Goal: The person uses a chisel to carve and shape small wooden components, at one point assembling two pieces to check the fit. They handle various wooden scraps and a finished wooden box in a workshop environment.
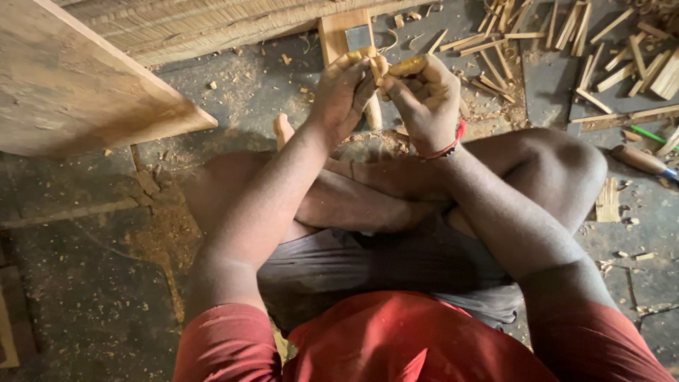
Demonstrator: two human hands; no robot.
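Note:
I sit cross-legged on a dusty floor with both hands raised together in front of my knees. My left hand [344,90] pinches the upper end of a small pale wooden stick [373,106], which hangs down between the hands. My right hand [424,95], with a red band at the wrist, is curled against the stick's top; something short and yellowish [407,66] shows in its fingers, and I cannot tell what it is. The fingertips of both hands touch.
A broad wooden plank [78,92] lies at the upper left, with a woven mat [212,25] behind it. Several split wood sticks [566,42] are strewn at the upper right. A wooden-handled tool [640,160] lies at the right edge. Shavings and sawdust cover the floor.

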